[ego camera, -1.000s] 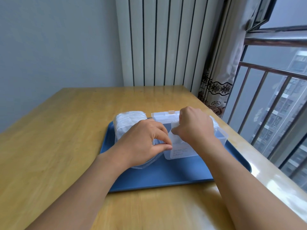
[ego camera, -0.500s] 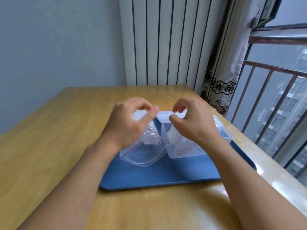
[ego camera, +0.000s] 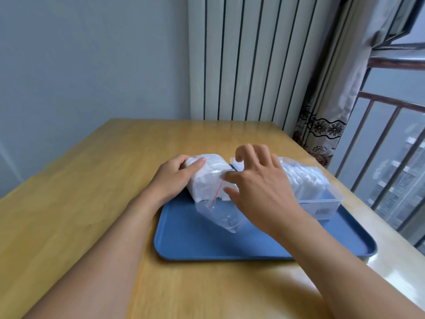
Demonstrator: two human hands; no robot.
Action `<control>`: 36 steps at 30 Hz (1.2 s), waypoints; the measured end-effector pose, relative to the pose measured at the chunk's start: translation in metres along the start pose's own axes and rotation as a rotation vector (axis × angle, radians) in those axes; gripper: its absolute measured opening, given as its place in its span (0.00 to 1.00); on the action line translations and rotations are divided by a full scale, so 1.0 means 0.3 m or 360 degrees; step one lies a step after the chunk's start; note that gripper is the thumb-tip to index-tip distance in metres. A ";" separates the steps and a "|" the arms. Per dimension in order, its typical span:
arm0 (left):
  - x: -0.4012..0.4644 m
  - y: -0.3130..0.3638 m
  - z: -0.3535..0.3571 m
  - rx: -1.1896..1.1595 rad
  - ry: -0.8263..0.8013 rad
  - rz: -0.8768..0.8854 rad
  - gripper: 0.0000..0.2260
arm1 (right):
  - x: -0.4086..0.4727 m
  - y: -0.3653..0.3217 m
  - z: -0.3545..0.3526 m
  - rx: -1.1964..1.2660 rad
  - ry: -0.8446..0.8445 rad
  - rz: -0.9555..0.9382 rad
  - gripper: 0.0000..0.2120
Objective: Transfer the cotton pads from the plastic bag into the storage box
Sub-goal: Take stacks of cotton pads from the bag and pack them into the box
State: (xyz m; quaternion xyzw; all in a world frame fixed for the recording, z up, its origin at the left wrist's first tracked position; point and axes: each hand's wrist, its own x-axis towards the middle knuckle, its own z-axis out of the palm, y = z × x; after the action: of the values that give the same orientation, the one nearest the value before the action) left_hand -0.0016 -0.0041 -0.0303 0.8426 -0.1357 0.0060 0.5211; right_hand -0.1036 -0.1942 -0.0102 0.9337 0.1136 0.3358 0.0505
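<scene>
Left hand (ego camera: 174,178) wrapped around the far left end of the clear plastic bag (ego camera: 216,194), thumb on top, gripping the stack of white cotton pads (ego camera: 208,180) through the film. Right hand (ego camera: 259,189) spread open, fingers loose, thumb and forefinger at the bag's red-lined mouth; actual pinch impossible to tell. Bag lying on the blue tray (ego camera: 207,245), near its 10 o'clock corner. Clear storage box (ego camera: 322,199) at the tray's 2 o'clock, already holding a row of pads. Wooden table (ego camera: 80,203) beneath.
</scene>
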 end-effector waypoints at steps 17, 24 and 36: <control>0.005 0.012 -0.036 0.0217 -0.0328 0.0132 0.23 | 0.007 -0.015 0.020 0.0005 -0.0293 0.0273 0.12; -0.006 0.032 -0.042 0.0110 -0.0430 0.0100 0.24 | 0.014 -0.028 0.005 0.0170 -0.0303 0.0260 0.18; 0.000 0.035 -0.036 0.0130 -0.0411 0.0083 0.22 | 0.022 -0.023 -0.011 0.0319 -0.0344 0.0306 0.12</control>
State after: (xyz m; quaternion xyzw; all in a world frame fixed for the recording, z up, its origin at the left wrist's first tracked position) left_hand -0.0028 0.0010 -0.0161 0.8531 -0.2232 -0.0834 0.4641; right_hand -0.1019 -0.1859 -0.0047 0.9713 0.0507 0.2237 -0.0632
